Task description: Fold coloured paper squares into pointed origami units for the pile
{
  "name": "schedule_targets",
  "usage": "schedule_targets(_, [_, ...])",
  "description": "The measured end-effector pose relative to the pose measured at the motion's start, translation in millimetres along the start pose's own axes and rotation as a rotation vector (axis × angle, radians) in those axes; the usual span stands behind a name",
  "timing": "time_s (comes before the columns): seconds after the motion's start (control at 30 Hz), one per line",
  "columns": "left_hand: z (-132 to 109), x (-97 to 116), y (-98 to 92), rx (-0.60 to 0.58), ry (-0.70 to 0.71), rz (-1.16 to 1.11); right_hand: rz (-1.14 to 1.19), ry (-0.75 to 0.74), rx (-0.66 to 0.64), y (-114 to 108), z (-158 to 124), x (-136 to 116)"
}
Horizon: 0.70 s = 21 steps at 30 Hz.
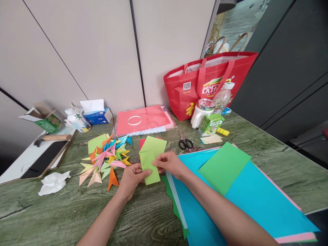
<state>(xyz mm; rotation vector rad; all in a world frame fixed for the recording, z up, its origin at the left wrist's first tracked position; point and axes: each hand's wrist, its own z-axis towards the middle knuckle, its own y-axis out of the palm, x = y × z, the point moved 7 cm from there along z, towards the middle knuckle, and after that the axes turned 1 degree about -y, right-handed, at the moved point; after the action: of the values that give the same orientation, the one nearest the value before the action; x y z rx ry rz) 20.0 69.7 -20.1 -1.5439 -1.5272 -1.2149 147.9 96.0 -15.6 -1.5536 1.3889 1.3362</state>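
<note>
Both hands hold a light green paper rectangle [149,164] by its lower part, above the wooden table. My left hand [132,179] pinches its left edge, thumb on the front. My right hand [169,164] grips the right edge between thumb and fingers. Just behind lies another light green paper piece [156,144], partly covered, with red paper showing at its sides. Whether the two green pieces are joined, I cannot tell. Left of my hands is a pile of folded paper pieces [105,159] in several colours. Black-handled scissors [185,142] lie beyond my right hand.
Large blue paper sheets [251,201] with a green sheet [225,167] on top lie under my right forearm. Behind are a pink paper pack [151,119], a red bag [184,99], a white mug [198,116] and a glue stick [222,131]. A crumpled tissue [53,183] lies left.
</note>
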Motion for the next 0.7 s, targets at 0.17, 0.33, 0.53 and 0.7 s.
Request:
schedule_targets(0.17, [1.1, 1.5, 0.3, -0.034, 0.043, -0.031, -0.003, -0.025, -0.024, 1.2, -0.6, -1.2])
schedule_targets(0.33, [2.7, -2.0, -3.4, -0.024, 0.046, -0.036, -0.030, -0.024, -0.034, 2.9, -0.3, 0.3])
schedule_targets(0.53, [1.6, 0.2, -3.2, -0.012, 0.062, -0.061, -0.039, -0.031, -0.037, 4.0, -1.7, -3.5])
schedule_targets(0.7, [0.9, 0.8, 0.9, -0.040, 0.045, -0.068, -0.035, -0.040, -0.033, 2.7, -0.9, -2.8])
